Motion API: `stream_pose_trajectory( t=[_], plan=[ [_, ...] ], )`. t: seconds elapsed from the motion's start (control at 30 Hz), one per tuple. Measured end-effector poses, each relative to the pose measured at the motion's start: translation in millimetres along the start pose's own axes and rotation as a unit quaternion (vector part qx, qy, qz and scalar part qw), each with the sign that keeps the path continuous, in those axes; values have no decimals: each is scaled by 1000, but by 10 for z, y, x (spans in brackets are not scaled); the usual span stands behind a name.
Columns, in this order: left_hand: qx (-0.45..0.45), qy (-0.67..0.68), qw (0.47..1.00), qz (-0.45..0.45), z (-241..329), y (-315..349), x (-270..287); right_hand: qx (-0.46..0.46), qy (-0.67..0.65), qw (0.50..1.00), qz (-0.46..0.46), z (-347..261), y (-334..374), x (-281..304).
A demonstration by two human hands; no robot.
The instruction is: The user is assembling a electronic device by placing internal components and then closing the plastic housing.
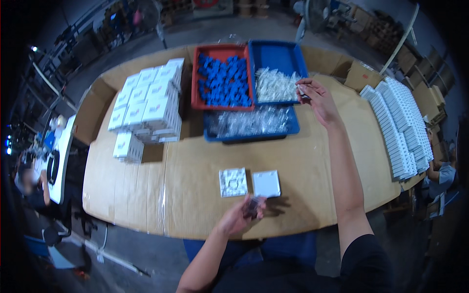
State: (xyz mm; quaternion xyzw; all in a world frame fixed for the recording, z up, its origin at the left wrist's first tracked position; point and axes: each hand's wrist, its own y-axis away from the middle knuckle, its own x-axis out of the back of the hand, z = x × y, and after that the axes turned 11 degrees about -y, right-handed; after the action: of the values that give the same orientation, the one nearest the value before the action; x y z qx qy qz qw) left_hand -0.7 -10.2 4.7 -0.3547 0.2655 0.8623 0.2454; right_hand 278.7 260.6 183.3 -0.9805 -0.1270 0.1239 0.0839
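My left hand (240, 215), near the table's front edge, is closed around a small clear plastic piece (254, 205). My right hand (317, 100) reaches out to the right edge of a blue tray (276, 49) of small white pieces (276, 85). Its fingers are pinched together on a small whitish piece, too little to make out fully. Just beyond my left hand lie two square items: a white one with a grey raised pattern and ring (233, 182), and a plain white square panel (266, 183) to its right.
A red tray (195, 78) of blue plastic parts stands left of the blue one. A nearer blue tray (251, 136) holds clear plastic pieces. White boxes (146, 102) are stacked at left; rows of white cartons (398, 129) line the right. Cardboard walls edge the table. Other people sit at both sides.
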Motion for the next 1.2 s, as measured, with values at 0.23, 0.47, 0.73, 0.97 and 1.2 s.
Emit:
stream_pose_trajectory(
  t=[0.23, 0.47, 0.73, 0.97, 1.2],
  plan=[
    [-12, -16, 1000, 1, 101, -39, -54, -107, 89, 990, -21, 708, 1331, -385],
    [8, -20, 999, 24, 71, 3, -45, -180, 44, 982, -22, 943, 2037, -811],
    [-20, -19, 1000, 14, 65, 14, -66, -262, 161, 945, -111, 807, 1981, -946],
    [-12, -65, 998, 17, 56, 41, -52, -155, 163, 934, -277, 831, 1844, -985],
    [-19, -43, 999, 12, 10, 25, 9, -326, 73, 885, -325, 800, 1832, -1056]
  ],
)
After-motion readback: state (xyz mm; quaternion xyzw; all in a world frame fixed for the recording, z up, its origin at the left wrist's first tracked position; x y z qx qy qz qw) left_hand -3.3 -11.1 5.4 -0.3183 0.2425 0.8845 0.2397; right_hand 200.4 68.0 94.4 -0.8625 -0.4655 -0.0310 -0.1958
